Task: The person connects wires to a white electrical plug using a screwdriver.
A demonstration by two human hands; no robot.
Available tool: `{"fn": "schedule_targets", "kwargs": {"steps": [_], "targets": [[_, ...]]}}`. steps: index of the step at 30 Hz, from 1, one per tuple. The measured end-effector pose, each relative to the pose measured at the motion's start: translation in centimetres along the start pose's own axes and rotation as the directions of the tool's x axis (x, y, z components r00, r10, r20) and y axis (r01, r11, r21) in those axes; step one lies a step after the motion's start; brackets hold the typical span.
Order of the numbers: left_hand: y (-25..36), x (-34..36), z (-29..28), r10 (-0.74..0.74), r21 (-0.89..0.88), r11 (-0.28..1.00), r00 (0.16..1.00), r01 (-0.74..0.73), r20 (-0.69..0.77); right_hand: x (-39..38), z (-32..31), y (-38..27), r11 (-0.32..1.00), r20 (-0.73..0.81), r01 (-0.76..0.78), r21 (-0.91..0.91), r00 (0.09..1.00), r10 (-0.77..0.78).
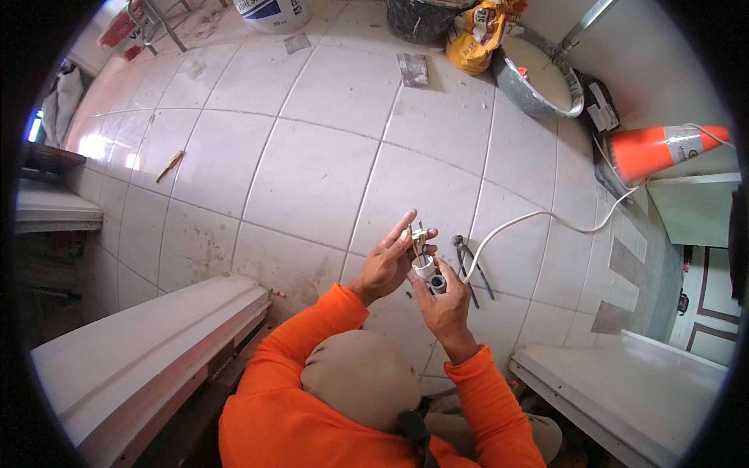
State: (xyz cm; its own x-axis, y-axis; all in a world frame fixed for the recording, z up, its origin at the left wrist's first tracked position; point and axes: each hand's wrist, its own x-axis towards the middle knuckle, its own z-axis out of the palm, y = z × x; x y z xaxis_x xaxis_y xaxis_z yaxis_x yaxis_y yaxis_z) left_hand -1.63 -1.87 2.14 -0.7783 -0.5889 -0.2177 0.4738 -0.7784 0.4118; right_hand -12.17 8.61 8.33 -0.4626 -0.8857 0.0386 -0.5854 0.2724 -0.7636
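Note:
Above the tiled floor, both my hands work on a taken-apart electrical plug. My left hand pinches the plug's inner part, which has metal prongs and short wires; some of its fingers stretch out beyond it. My right hand is closed around the white plug housing and a grey round piece with a dark opening. A white cable runs from beside my right hand toward the right. Pincers with dark handles lie on the floor just right of my hands.
An orange traffic cone lies at the right. Behind are a basin of pale mix, a yellow bag, a black bucket and a white bucket. White panels flank me. Tile pieces lie about.

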Motion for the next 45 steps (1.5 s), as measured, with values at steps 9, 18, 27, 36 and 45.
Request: {"fn": "schedule_targets", "kwargs": {"steps": [9, 18, 27, 36, 45], "targets": [[0.6, -0.8, -0.8, -0.022, -0.01, 1.0, 0.999, 0.023, 0.048, 0.5, -0.6, 0.0, 0.994, -0.048, 0.1, -0.035, 0.994, -0.101], [0.2, -1.1, -0.3, -0.033, 0.224, 0.974, 0.998, 0.044, -0.052, 0.2, -1.2, 0.4, 0.976, 0.101, 0.116, -0.184, 0.99, -0.099], [0.0, -1.4, 0.3, 0.041, 0.335, 0.941, 0.999, -0.049, 0.033, 0.3, -1.3, 0.2, 1.0, 0.147, 0.003, -0.007, 0.989, -0.002], [-2.5, -1.0, -1.7, -0.134, 0.062, 0.988, 0.985, 0.141, -0.109, -1.0, 0.0, 1.1, 0.996, 0.001, 0.057, -0.063, 0.998, -0.058], [-1.1, -1.5, 2.7, -0.242, -0.113, 0.966, 0.967, 0.233, -0.079, 0.3, -2.7, 2.9, 1.0, -0.032, 0.002, -0.028, 0.999, -0.002]]}}
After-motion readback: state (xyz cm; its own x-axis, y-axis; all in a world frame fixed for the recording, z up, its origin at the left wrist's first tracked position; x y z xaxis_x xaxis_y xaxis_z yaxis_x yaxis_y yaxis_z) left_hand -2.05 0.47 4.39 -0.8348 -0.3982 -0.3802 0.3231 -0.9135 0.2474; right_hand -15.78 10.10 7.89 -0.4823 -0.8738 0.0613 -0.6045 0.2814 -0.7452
